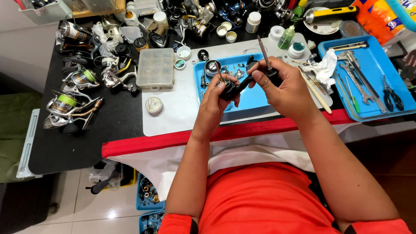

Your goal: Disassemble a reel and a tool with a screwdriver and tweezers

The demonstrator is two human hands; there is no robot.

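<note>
You are holding a small black fishing-reel body (234,88) in front of your chest, above the near edge of the small blue plastic tray (255,100). Your left hand (215,103) is gripping its lower end, fingers curled shut around it, thumb on top. Its long axis is running from your left fingers up and to the right, toward your right hand (288,89). That hand is closing on the upper end while pinching a thin dark-handled screwdriver (264,54) between thumb and forefinger; the shaft is pointing up and away from you, its tip hidden behind the fingers. Both hands are touching the part, so neither is nearer.

Loose metal screws and parts are lying in the tray directly under the work. Just right of your right wrist, a wooden stick (316,92) is lying across the white mat (173,112), beside the large blue tray of wrenches and pliers (372,69). A clear compartment box (155,68) and 3 silver spinning reels (73,97) are sitting well to the left.
</note>
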